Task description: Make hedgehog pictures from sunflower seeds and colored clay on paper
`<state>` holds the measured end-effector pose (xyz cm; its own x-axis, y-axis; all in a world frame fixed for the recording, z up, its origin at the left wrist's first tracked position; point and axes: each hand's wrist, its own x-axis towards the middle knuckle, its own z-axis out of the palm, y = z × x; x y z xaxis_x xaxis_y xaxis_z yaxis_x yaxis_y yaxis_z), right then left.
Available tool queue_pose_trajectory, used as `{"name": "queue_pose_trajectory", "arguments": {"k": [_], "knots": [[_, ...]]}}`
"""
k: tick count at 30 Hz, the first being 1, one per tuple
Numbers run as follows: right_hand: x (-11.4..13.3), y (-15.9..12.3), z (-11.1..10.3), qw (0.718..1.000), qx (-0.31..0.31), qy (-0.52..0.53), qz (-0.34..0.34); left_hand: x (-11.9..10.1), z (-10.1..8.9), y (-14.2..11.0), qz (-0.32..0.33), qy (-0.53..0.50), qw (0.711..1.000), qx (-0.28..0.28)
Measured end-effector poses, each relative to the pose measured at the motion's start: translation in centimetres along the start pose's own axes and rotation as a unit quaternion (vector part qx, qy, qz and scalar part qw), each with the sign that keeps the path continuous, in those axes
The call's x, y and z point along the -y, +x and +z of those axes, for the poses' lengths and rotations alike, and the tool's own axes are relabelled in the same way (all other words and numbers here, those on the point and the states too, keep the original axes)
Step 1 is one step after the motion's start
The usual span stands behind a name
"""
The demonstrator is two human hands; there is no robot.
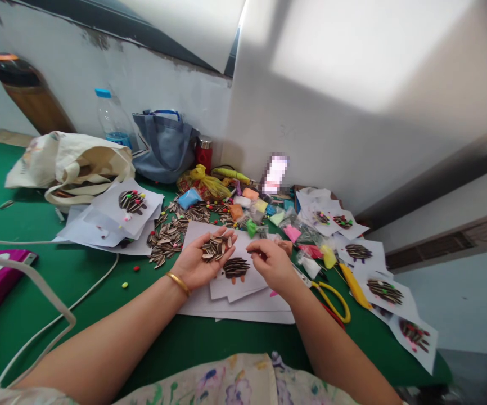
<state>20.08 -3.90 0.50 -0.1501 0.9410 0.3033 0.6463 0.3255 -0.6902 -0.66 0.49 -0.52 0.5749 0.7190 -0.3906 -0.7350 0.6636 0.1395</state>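
Observation:
My left hand (193,269) is palm up and cupped, with a heap of striped sunflower seeds (216,247) lying in it. My right hand (275,267) is closed in a pinch, and a small dark sunflower seed (250,251) shows at its fingertips. Between and below the hands lies a white paper (222,289) bearing a hedgehog figure (235,268). Rows of seeds make up its back, and two orange clay feet show at its lower edge. Beneath it are more white sheets (243,315). Right beside my right wrist are yellow-handled scissors (340,298), partly hidden.
Loose seeds (165,239) are spread behind my left hand. Bagged coloured clay (292,232) lies behind my right hand. Finished seed pictures (384,291) line the right edge; others (129,216) are stacked left. A yellow cutter (355,287), white cable (95,289), bags and bottles surround them.

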Motion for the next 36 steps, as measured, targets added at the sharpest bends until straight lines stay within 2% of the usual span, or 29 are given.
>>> {"name": "queue_pose_trajectory", "arguments": {"k": [3,6,11,18,24,36], "knots": [[-1.3,-1.6,0.4,0.999,0.038,0.013,0.028,-0.2,-0.3,0.3,0.014,-0.004,1.000,0.001],[-2.0,-2.9,0.8,0.997,0.045,0.011,0.061,-0.3,-0.5,0.4,0.013,-0.005,1.000,-0.003],[-2.4,-3.8,1.2,0.999,0.047,-0.018,-0.006,-0.3,-0.6,0.5,0.013,-0.003,1.000,-0.008],[-2.7,-4.1,1.6,0.994,0.059,-0.085,-0.040,-0.2,-0.4,0.4,0.017,-0.003,1.000,-0.021],[-2.4,-4.0,1.4,0.995,0.043,-0.086,-0.039,-0.2,-0.4,0.4,0.014,0.001,1.000,-0.021],[-2.3,-4.0,1.7,0.993,0.058,-0.097,-0.032,-0.1,-0.2,0.3,0.013,0.000,1.000,-0.023]]}}
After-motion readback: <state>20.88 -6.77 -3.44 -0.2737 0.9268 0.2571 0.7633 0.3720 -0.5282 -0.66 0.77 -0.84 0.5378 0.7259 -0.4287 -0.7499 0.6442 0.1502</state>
